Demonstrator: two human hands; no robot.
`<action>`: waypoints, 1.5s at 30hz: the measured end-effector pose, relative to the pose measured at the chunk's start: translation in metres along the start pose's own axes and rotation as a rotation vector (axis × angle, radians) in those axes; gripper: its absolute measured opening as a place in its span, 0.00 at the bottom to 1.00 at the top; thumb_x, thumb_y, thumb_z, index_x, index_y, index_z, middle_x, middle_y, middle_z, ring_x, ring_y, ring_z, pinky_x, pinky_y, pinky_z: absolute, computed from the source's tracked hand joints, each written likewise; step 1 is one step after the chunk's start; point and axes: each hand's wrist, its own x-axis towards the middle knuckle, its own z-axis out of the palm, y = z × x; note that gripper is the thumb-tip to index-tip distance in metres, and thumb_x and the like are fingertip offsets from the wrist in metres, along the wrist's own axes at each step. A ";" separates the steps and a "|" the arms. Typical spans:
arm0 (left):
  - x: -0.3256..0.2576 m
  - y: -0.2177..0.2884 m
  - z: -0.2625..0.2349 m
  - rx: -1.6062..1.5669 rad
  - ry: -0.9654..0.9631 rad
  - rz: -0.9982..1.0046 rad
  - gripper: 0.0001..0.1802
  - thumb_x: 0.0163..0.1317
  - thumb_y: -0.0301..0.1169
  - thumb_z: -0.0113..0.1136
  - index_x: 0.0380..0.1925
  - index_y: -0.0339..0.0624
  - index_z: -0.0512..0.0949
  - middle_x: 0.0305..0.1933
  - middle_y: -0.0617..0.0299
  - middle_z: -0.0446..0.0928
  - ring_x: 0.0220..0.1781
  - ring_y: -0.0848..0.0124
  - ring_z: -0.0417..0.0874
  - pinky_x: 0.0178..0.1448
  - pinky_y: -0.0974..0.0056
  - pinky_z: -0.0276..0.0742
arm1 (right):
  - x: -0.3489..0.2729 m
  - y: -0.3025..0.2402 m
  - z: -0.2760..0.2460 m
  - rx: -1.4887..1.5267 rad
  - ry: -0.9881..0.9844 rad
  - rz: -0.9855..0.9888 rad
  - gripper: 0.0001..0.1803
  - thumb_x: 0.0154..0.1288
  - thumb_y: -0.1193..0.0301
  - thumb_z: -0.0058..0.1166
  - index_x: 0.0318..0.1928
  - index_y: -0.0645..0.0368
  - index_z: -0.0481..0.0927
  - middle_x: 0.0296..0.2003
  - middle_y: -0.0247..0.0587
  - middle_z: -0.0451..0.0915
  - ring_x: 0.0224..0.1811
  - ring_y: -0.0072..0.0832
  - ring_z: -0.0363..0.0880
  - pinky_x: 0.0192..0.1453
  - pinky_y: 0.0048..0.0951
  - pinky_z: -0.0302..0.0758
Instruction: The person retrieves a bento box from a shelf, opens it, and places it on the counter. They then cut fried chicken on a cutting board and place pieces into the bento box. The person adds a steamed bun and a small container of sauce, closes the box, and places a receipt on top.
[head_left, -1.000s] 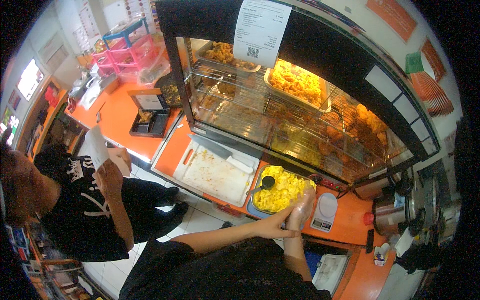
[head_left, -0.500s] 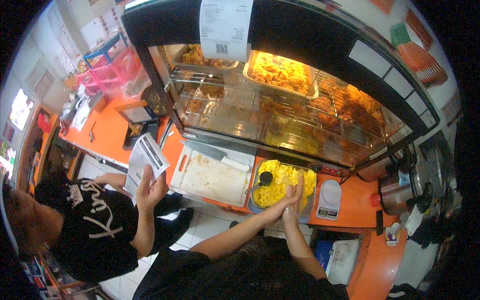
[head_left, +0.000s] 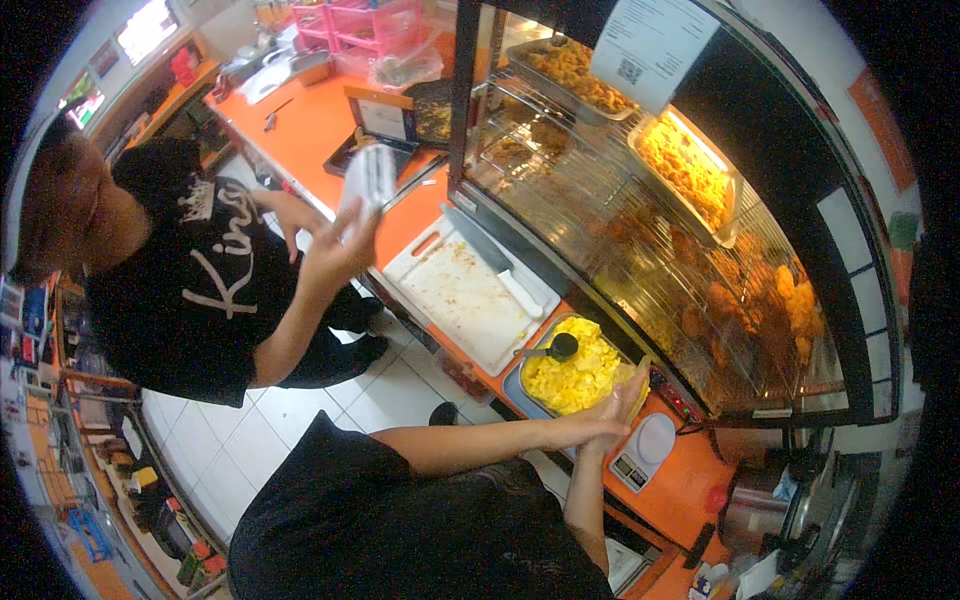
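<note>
My right hand (head_left: 630,392) is raised at the right end of a metal tray (head_left: 513,390), its fingers stretched out. Thin, clear material around it looks like a plastic glove. My left hand (head_left: 588,430) crosses over and grips at the base of the right hand, near the wrist; its fingertips are partly hidden. Below and left of both hands, yellow food pieces (head_left: 560,383) fill the tray. A black round-bowled scoop (head_left: 563,347) rests on top of the food, its handle toward the tray's left side.
A white kitchen scale (head_left: 653,447) stands right of the tray. Left of it lie a white cutting board (head_left: 462,305) and a large white-handled knife (head_left: 485,248). A glass warming cabinet (head_left: 570,250) rises behind. At left, a person (head_left: 170,290) holds paper (head_left: 372,178).
The view has swung, shifting the counter rightward and tilting it. My hands stay together at the tray's right end. The other person's paper hand has moved and is blurred.
</note>
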 end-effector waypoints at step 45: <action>-0.058 0.414 -0.057 1.237 0.889 1.113 0.09 0.57 0.19 0.62 0.38 0.40 0.82 0.39 0.56 0.82 0.45 0.55 0.82 0.51 0.60 0.76 | 0.036 -0.075 -0.032 0.518 -0.288 0.122 0.29 0.74 0.49 0.48 0.62 0.59 0.72 0.61 0.43 0.76 0.48 0.31 0.78 0.49 0.33 0.77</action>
